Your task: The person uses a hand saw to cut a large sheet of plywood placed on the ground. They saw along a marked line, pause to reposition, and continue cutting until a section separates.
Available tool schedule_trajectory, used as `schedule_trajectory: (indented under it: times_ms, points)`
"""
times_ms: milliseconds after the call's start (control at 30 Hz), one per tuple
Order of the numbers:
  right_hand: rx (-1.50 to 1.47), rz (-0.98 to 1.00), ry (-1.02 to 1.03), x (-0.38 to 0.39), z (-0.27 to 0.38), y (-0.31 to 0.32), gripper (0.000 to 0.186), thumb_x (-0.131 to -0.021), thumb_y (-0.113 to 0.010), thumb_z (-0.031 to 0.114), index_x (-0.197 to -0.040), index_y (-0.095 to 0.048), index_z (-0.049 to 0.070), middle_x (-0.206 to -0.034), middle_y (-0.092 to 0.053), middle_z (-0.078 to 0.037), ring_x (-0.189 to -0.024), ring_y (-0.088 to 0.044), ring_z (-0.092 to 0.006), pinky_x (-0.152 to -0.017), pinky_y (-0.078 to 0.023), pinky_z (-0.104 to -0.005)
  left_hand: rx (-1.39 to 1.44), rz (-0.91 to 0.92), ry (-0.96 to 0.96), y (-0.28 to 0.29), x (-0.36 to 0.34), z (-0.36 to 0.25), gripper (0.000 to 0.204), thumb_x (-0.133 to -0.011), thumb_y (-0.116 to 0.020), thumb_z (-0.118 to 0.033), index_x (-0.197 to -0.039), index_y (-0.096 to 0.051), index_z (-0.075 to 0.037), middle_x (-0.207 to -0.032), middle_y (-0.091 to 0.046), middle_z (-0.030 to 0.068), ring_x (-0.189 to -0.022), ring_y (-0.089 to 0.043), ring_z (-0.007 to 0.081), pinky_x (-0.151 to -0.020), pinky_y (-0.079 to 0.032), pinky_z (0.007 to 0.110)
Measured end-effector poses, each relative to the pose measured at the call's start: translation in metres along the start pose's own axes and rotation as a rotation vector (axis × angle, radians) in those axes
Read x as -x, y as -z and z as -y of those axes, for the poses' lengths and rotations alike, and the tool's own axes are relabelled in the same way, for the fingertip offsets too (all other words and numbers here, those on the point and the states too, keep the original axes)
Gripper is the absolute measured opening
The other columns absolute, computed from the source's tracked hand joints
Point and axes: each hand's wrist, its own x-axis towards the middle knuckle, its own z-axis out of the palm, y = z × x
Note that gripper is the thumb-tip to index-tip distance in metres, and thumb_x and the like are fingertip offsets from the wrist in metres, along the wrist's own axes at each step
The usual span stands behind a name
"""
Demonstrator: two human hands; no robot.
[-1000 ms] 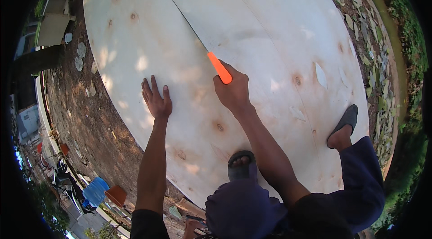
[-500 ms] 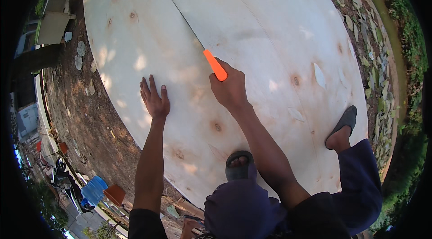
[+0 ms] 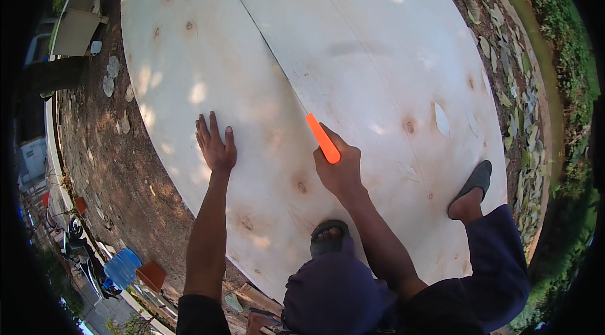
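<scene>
- Pulled back since the earlier frame: the right hand (image 3: 340, 166) and its orange handle (image 3: 322, 139) sit nearer the body, over the middle of the pale sheet (image 3: 372, 89); the left hand stays planted on the sheet.
- Right hand: fingers wrapped around the handle of what looks like a handsaw. Left hand (image 3: 217, 144): palm down, fingers spread, grasping nothing, on the sheet's left part.
- Thin dark line (image 3: 268, 48): runs from the handle to the sheet's far edge. It seems part blade, part cut; I cannot tell where one ends.
- Work in hand, as I judge it: a sawing stroke, near the end of its pull. The next push calls for a blade kept in line and a steady left palm.
- Sheet: wide, smooth, wood-like, with brown knots (image 3: 302, 187), sun patches and a slim pale leaf (image 3: 441, 121); its edges look bowed through the lens. Two dark rubbery-looking sandals (image 3: 477, 180) rest on it.
- Beyond the sheet: rough brown soil (image 3: 126, 165) on the left, dry curled leaves (image 3: 520, 114) on the right.
</scene>
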Motion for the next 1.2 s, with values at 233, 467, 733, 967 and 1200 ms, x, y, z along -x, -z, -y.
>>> schedule_trajectory:
  times_ms: [233,467,733,967,1200]
  points:
    - [-0.041,-0.014,-0.076,-0.019,0.009,-0.002,0.046,-0.089,-0.064,0.002,-0.135,-0.066,-0.001,-0.088,-0.074,-0.016,-0.066,-0.069,-0.0240,-0.067,-0.055,-0.0345,0.008,0.010,0.029,0.004,-0.007,-0.017,0.067,-0.106,-0.050,-0.046,-0.164,-0.037,-0.015,-0.171,-0.025,0.0220,-0.159,-0.020,0.0424,-0.129,-0.016,0.058]
    - [0.006,-0.054,0.062,0.037,-0.009,0.010,0.048,-0.087,-0.064,-0.004,-0.134,-0.068,0.001,-0.096,-0.076,-0.016,-0.073,-0.072,-0.0259,-0.073,-0.058,-0.0348,-0.012,0.005,0.022,0.008,-0.004,0.006,0.067,-0.106,-0.051,-0.045,-0.164,-0.037,-0.015,-0.171,-0.025,0.0220,-0.160,-0.020,0.0425,-0.128,-0.017,0.058]
    - [-0.066,0.045,-0.107,-0.045,0.009,-0.009,0.047,-0.091,-0.065,0.004,-0.138,-0.064,-0.001,-0.081,-0.072,-0.017,-0.065,-0.067,-0.0234,-0.066,-0.053,-0.0362,0.004,0.015,-0.007,0.000,-0.006,-0.012,0.066,-0.106,-0.052,-0.043,-0.164,-0.038,-0.014,-0.170,-0.027,0.0237,-0.158,-0.022,0.0441,-0.128,-0.018,0.058]
    - [0.027,-0.057,0.169,0.057,-0.018,0.021,0.053,-0.086,-0.066,-0.004,-0.139,-0.065,0.001,-0.098,-0.078,-0.016,-0.080,-0.077,-0.0252,-0.076,-0.060,-0.0332,-0.047,-0.027,0.008,0.010,-0.004,0.004,0.066,-0.107,-0.050,-0.045,-0.164,-0.038,-0.013,-0.170,-0.026,0.0241,-0.158,-0.022,0.0442,-0.128,-0.018,0.058]
    - [-0.060,0.081,-0.140,-0.058,0.020,-0.014,0.048,-0.090,-0.066,0.002,-0.138,-0.065,0.001,-0.073,-0.065,-0.016,-0.057,-0.053,-0.0204,-0.060,-0.049,-0.0322,0.021,0.020,0.009,0.001,-0.003,-0.011,0.067,-0.106,-0.050,-0.047,-0.164,-0.038,-0.014,-0.171,-0.025,0.0234,-0.159,-0.020,0.0433,-0.129,-0.017,0.057]
